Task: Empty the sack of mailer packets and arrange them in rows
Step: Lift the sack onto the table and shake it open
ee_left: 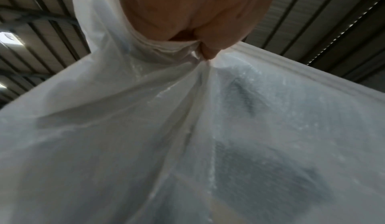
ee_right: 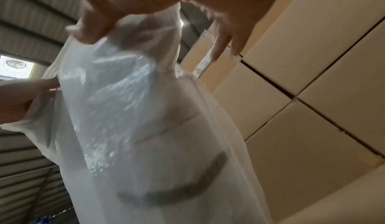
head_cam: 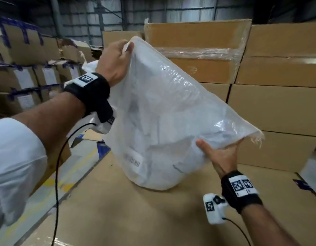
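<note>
A translucent white plastic sack (head_cam: 164, 107) hangs tilted between my two hands, its bulging lower end resting on a brown cardboard surface (head_cam: 118, 210). White mailer packets (head_cam: 153, 167) show dimly through the plastic, one with a barcode label (head_cam: 134, 159). My left hand (head_cam: 126, 47) grips the sack's raised upper corner; in the left wrist view, the left hand (ee_left: 206, 52) bunches the plastic (ee_left: 145, 128) in its fingers. My right hand (head_cam: 222, 148) holds the lower right corner, thumb in front, fingers behind. The right wrist view shows my right hand (ee_right: 145, 13) pinching the sack (ee_right: 135, 112).
Stacked cardboard cartons (head_cam: 278, 71) form a wall behind and to the right; one is wrapped in clear film (head_cam: 198, 50). More labelled boxes (head_cam: 24, 75) stand at the left. A floor strip with yellow markings (head_cam: 64, 181) runs along the surface's left edge.
</note>
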